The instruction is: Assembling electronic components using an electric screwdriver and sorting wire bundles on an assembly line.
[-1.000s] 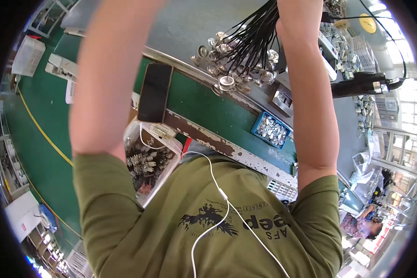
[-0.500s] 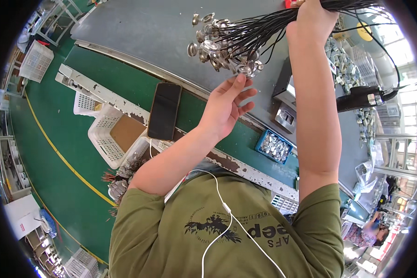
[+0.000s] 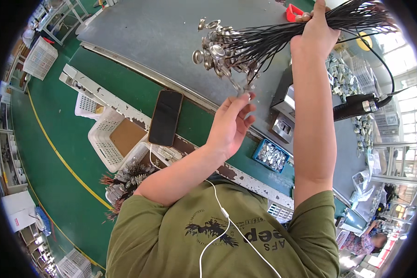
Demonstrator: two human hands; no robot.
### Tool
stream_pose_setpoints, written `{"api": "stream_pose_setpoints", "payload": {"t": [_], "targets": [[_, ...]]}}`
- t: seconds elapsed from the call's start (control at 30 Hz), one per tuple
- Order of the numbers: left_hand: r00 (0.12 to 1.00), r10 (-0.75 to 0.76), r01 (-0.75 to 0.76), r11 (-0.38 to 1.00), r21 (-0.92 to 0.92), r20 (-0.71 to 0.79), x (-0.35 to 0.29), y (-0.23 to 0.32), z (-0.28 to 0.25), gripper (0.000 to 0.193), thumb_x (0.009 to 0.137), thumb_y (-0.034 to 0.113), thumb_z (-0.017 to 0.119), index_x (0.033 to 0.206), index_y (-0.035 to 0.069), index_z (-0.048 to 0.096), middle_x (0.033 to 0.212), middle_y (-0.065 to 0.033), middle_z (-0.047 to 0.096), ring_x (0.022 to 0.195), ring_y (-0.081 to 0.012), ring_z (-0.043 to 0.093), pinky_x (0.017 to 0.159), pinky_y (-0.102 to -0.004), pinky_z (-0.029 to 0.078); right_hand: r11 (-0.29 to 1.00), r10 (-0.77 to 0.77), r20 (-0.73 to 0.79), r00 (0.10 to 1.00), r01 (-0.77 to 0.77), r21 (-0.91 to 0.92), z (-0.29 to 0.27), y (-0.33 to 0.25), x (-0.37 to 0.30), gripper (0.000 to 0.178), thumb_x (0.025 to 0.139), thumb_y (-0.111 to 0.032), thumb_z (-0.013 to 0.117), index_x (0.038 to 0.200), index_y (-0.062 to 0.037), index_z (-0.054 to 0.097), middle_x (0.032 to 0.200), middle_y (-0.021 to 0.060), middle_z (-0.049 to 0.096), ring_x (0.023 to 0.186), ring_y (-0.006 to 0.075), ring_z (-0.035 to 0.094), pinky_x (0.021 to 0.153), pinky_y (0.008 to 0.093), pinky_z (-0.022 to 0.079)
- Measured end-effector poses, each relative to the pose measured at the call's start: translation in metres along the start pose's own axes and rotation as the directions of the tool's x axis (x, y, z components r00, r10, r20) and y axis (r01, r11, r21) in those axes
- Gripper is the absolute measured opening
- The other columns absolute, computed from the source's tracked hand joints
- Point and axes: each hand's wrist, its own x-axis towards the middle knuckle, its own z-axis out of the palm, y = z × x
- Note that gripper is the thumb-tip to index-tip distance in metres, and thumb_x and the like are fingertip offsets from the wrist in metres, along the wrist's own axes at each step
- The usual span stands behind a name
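My right hand [image 3: 317,32] is closed around a thick bundle of black wires [image 3: 278,34], held up over the grey worktop. At the bundle's left end hangs a cluster of shiny round metal fittings [image 3: 217,51], ring- or cup-shaped. My left hand [image 3: 231,123] is just below the cluster, thumb and forefinger pinched at its lowest metal fitting [image 3: 245,87]; the other fingers curl loosely. The fingertips partly hide what they grip. The bundle's other end spreads out to the right of my right hand.
A phone [image 3: 166,118] with a white cable lies near the worktop's edge. A blue tray [image 3: 255,156] of small metal parts sits by a metal block fixture [image 3: 282,127]. A black-handled tool [image 3: 356,107] hangs right of my forearm. White baskets [image 3: 97,143] stand left; a person [image 3: 363,243] is far right.
My left hand has drawn down slightly toward me, its thumb and forefinger now pinched together, and the lowest fitting stretches down with it. The right hand still grips the wires, shifted a little.
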Motion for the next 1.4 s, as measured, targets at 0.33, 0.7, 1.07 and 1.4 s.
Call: {"api": "stream_pose_setpoints", "payload": {"t": [0.33, 0.7, 1.07, 1.4], "targets": [[0.949, 0.189, -0.294, 0.818, 0.495, 0.252, -0.011, 0.030, -0.049, 0.023, 0.093, 0.007, 0.059, 0.115, 0.005, 0.052, 0.103, -0.0047, 0.059, 0.074, -0.0073, 0.052, 0.062, -0.0212, 0.043, 0.542, -0.676, -0.128, 0.725, 0.373, -0.753, 0.004, 0.017, 0.003, 0.022, 0.090, -0.022, 0.068, 0.083, -0.0081, 0.052, 0.064, -0.0011, 0.047, 0.050, 0.0096, 0.046, 0.045, 0.0256, 0.040], [0.942, -0.011, -0.320, 0.260, 0.911, 0.334, -0.019, 0.073, -0.029, 0.023, 0.096, 0.012, 0.053, 0.115, 0.000, 0.056, 0.081, -0.0015, 0.056, 0.067, -0.0064, 0.046, 0.065, -0.0221, 0.041, 0.552, -0.651, -0.103, 0.752, 0.376, -0.744, 0.000, 0.024, 0.006, 0.025, 0.091, -0.021, 0.068, 0.077, -0.0078, 0.051, 0.062, 0.0005, 0.048, 0.049, 0.0105, 0.045, 0.045, 0.0247, 0.040], [0.996, -0.018, -0.085, 0.146, 0.986, 0.089, -0.077, 0.100, -0.087, 0.021, 0.101, 0.014, 0.045, 0.105, 0.003, 0.063, 0.060, 0.0016, 0.047, 0.057, -0.0060, 0.045, 0.054, -0.0222, 0.036, 0.574, -0.679, -0.178, 0.712, 0.364, -0.734, 0.008, 0.007, 0.008, 0.027, 0.088, -0.023, 0.071, 0.076, -0.0099, 0.051, 0.061, -0.0002, 0.047, 0.048, 0.0119, 0.046, 0.044, 0.0253, 0.042], [0.630, 0.721, 0.060, -0.414, 0.908, 0.287, -0.162, 0.213, -0.178, 0.018, 0.098, 0.005, 0.048, 0.102, 0.000, 0.065, 0.066, -0.0024, 0.055, 0.062, -0.0091, 0.054, 0.059, -0.0253, 0.045, 0.476, -0.740, -0.126, 0.661, 0.382, -0.792, -0.006, -0.019, 0.019, 0.027, 0.090, -0.026, 0.068, 0.077, -0.0095, 0.051, 0.058, 0.0001, 0.046, 0.045, 0.0121, 0.046, 0.042, 0.0264, 0.043]]}}
